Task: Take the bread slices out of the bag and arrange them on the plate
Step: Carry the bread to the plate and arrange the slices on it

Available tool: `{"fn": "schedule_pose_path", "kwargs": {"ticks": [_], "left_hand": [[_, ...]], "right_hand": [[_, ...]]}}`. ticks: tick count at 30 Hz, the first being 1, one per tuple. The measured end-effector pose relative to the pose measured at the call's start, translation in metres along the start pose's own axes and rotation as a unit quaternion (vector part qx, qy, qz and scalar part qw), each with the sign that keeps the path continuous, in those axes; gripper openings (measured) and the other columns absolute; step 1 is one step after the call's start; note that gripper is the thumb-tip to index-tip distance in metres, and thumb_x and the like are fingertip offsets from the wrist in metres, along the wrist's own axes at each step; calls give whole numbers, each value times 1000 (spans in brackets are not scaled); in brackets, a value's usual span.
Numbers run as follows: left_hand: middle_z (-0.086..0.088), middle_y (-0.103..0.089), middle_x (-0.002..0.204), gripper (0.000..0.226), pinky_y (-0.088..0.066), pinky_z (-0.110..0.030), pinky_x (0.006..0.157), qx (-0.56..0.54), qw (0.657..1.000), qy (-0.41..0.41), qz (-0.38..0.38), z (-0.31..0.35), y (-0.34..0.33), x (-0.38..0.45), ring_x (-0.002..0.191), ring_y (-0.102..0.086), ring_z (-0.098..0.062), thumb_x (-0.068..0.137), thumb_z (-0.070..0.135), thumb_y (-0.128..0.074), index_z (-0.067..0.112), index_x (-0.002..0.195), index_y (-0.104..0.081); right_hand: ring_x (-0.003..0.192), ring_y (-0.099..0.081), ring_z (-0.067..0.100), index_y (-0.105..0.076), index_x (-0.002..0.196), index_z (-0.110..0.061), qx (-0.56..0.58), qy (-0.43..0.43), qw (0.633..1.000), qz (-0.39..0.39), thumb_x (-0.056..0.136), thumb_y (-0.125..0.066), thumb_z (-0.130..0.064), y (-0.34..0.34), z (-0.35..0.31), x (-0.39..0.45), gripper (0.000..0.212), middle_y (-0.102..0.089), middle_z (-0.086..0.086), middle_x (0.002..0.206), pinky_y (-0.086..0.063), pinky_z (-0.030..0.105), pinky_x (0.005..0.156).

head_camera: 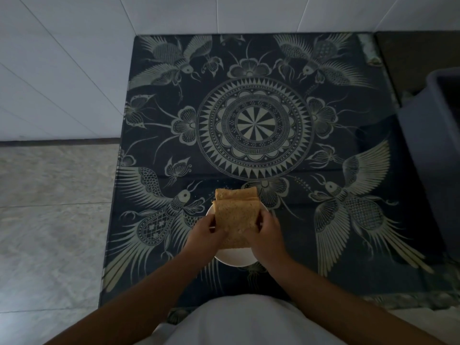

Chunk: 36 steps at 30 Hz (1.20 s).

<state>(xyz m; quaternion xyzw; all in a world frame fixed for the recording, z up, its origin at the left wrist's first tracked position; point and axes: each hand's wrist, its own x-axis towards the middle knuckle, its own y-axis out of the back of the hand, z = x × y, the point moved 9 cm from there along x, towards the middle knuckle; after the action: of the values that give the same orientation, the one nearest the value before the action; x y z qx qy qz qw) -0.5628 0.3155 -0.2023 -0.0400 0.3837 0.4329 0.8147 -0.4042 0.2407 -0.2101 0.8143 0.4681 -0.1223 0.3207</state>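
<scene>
bread slices [235,215]: at least 2 | plate [234,261]: 1 | hands [207,239]: 2

Bread slices [235,220]: brown, square, stacked and overlapping (count unclear, at least two), lying over the white plate [234,260]. The farthest slice overhangs the plate's far rim. Plate mostly covered.

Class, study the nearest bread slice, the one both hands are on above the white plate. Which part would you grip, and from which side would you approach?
Grip the nearest bread slice by its two side edges, coming in from left and right, as the left hand and right hand do. It is thin, flat and probably soft, so support on both sides should keep it from bending over the plate.
</scene>
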Motion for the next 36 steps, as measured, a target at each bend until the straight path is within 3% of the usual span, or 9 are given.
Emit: {"fn": "schedule_pose_path", "kwargs": {"ticks": [7, 11, 14, 16, 18, 22, 28, 33, 36], "left_hand": [[5, -68, 104, 31, -53, -36, 79, 18, 1000, 9, 7, 2, 0, 2, 94, -64, -15, 88, 21, -60, 23, 118, -63], [2, -69, 106, 31, -54, -40, 82, 16, 1000, 14, 6, 2, -1, 0, 96, -65, -18, 87, 20, -59, 21, 118, -64], [8, -68, 100, 30, -50, -28, 68, 7, 1000, 5, 16, 3, 0, -1, 93, -65, -13, 88, 19, -59, 19, 118, -62], [5, -64, 104, 39, -54, -33, 71, -6, 999, 7, 35, 3, 2, -4, 95, -64, -16, 87, 18, -62, 18, 125, -57], [-4, -61, 117, 48, -55, -47, 85, 3, 999, 2, 42, 4, 2, -6, 105, -61, -23, 86, 19, -63, 16, 133, -52], [-4, -61, 121, 53, -55, -49, 88, 30, 998, -16, 44, 7, 0, -9, 104, -61, -22, 84, 20, -63, 19, 136, -51], [-12, -59, 124, 52, -53, -54, 91, 0, 999, -17, 36, 4, -4, -17, 107, -61, -27, 84, 13, -63, 13, 135, -51], [-11, -62, 120, 49, -55, -46, 89, -20, 999, -15, 33, -5, -8, -26, 103, -64, -24, 85, 9, -63, 11, 133, -54], [-12, -64, 118, 47, -55, -50, 90, -34, 999, -15, 32, -10, -9, -30, 103, -65, -26, 85, 6, -62, 9, 131, -54]], "right_hand": [[107, -54, 20, -54, 129, -20, 14, -3, 1000, -3, 79, -68, -19, 3, -3, 2, 53, -47, 5, 118, -47, 25, 72], [108, -55, 21, -53, 131, -20, 23, -8, 1000, -15, 82, -67, -18, 3, -4, 1, 51, -49, 7, 120, -54, 37, 82], [105, -53, 16, -53, 130, -23, 20, 1, 1000, -2, 84, -67, -20, 5, -5, -2, 49, -45, -4, 113, -47, 24, 75], [104, -52, 13, -52, 130, -24, 13, 9, 1000, 12, 84, -69, -22, 6, -6, -4, 49, -42, -9, 109, -44, 21, 75], [107, -52, 15, -51, 133, -22, 9, 8, 1000, 17, 82, -70, -24, 5, -6, -6, 55, -44, -1, 117, -49, 28, 81], [111, -56, 22, -53, 132, -20, 8, 21, 1000, 22, 87, -64, -27, 5, -10, -9, 47, -50, 7, 121, -55, 46, 88], [107, -56, 19, -52, 134, -22, -2, 28, 999, 21, 91, -62, -28, 9, -7, -15, 45, -48, 4, 118, -54, 33, 82], [102, -60, 22, -59, 122, -14, -10, 12, 1000, 5, 87, -64, -24, 8, 3, -23, 37, -54, 11, 117, -55, 42, 86], [99, -60, 22, -60, 115, -12, -16, 9, 1000, 5, 84, -65, -20, 6, 9, -28, 32, -55, 11, 114, -56, 40, 82]]}}
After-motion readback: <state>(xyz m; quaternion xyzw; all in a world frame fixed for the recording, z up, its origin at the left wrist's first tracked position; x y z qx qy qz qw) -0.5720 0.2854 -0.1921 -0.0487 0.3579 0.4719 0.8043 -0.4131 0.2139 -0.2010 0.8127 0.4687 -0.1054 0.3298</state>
